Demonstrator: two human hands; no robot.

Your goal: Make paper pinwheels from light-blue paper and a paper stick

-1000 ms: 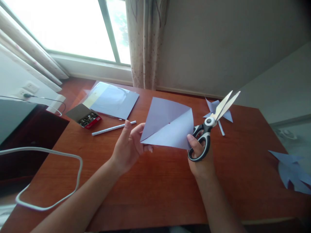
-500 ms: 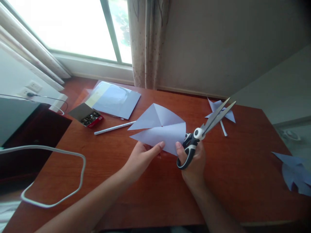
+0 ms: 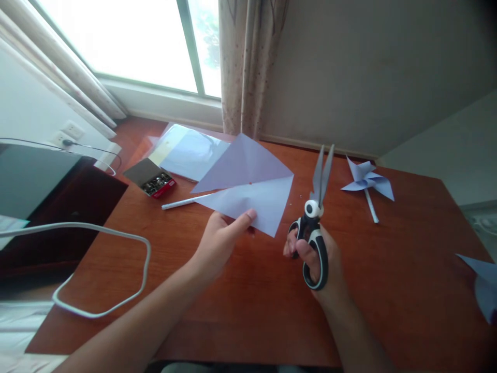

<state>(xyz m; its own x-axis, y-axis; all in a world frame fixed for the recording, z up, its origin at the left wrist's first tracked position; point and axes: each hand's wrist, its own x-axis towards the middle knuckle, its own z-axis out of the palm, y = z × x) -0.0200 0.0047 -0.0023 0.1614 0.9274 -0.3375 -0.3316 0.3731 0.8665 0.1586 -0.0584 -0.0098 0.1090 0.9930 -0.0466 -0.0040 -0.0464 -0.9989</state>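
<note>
Through the head view, I see the left hand (image 3: 221, 238) pinching a white sheet of paper (image 3: 266, 202) by its near edge, thumb pressed on top and fingers tucked underneath, so that grip is narrow and holding; the sheet hangs raised over the middle of the brown table (image 3: 248, 321), a slit running in from its left corner towards a small red mark near its centre; from where I watch, its far half covers the near right corner of a clear plastic sleeve (image 3: 190, 147) and its left tip covers one end of a white paper rod (image 3: 180, 203).

The right hand (image 3: 320, 254) is wrapped around black-and-white scissors (image 3: 311, 209), thumb through the nearer loop and fingers curled at the other; the blades point away from the person, their tips slightly parted, and they stand to the right of the sheet, apart from it.

Further right I make out a paper pinwheel (image 3: 364, 181) lying on the table, its stick pointing towards the near side; more folded paper (image 3: 485, 290) is cut off by the right edge of the view; to the left, a red box (image 3: 163, 189) stands with its lid up, small metallic pieces inside, just beside the sleeve; nearer to me, a white cable (image 3: 146, 259) loops over the table's left side.
</note>
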